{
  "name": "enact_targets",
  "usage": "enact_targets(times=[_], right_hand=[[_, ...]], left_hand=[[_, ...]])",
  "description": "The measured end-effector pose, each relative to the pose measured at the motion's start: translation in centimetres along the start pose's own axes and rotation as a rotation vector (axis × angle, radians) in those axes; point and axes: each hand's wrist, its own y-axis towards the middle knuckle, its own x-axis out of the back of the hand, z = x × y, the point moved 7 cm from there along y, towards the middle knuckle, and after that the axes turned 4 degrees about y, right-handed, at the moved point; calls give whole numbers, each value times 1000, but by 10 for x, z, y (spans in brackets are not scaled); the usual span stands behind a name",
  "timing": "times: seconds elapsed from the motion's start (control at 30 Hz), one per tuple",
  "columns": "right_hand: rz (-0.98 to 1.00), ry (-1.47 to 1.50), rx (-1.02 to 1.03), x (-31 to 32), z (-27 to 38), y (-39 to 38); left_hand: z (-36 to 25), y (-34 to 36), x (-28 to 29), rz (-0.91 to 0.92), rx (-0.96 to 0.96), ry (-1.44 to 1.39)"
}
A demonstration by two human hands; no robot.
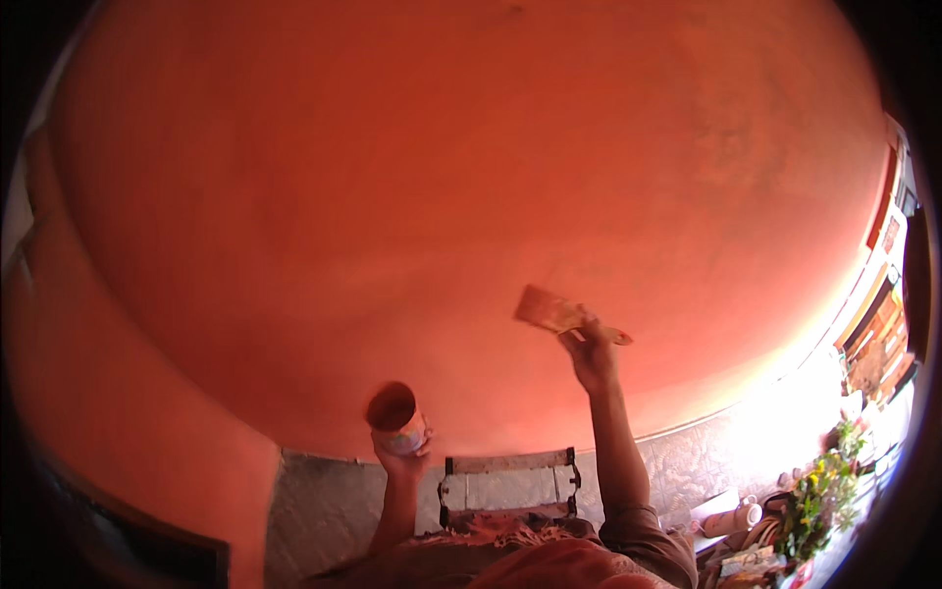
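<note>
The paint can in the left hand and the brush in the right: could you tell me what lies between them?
Only bare orange-red wall lies between the paint can and the brush, as the head view shows.

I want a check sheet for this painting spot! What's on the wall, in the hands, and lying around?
Surface: wall covered in orange-red paint, a bit patchy at upper right.
Job's things: brush held up against the wall; paint cup open, dark inside.
Clutter: chair below, splattered; jug and flowers at lower right.
Grippers: right hand grips the brush handle; left hand holds the cup from beneath.
Cables: nothing seen.
Surroundings: patterned floor, bright sunlight at right, shelves at far right.
</note>
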Motion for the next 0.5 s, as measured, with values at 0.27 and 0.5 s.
enact_targets(times=[0.27, 0.5], right_hand=[[112, -6, -371, -54, -78, -53], [184, 266, -570, -82, -136, -86]], left_hand=[[-3, -4, -15, -129, 4, 52], [-5, -1, 6, -104, 46, 29]])
